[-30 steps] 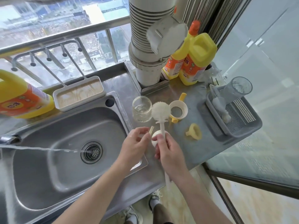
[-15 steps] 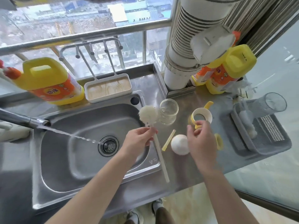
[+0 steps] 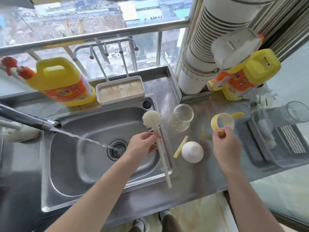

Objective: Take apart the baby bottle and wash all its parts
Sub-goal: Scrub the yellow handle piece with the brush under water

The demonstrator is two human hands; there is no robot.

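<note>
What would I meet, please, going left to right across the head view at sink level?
Tap, sink drain, left hand gripping the brush, white cap, right hand holding the yellow ring, grey basket.

Steel table (image 3: pixel 192 180) bears clear bottle (image 3: pixel 181 118), yellow straw (image 3: pixel 180 146), white dome cap (image 3: pixel 192 152), grey basket (image 3: pixel 259 148), tray (image 3: pixel 120 89), detergent jug (image 3: pixel 61 82)

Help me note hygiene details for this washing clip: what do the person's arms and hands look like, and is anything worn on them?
Nothing worn shows. The left hand and right hand are bare, without gloves, and I see no rings. The left forearm and right forearm are bare too, with no sleeve, watch or bracelet visible down to the frame's bottom edge.
</note>
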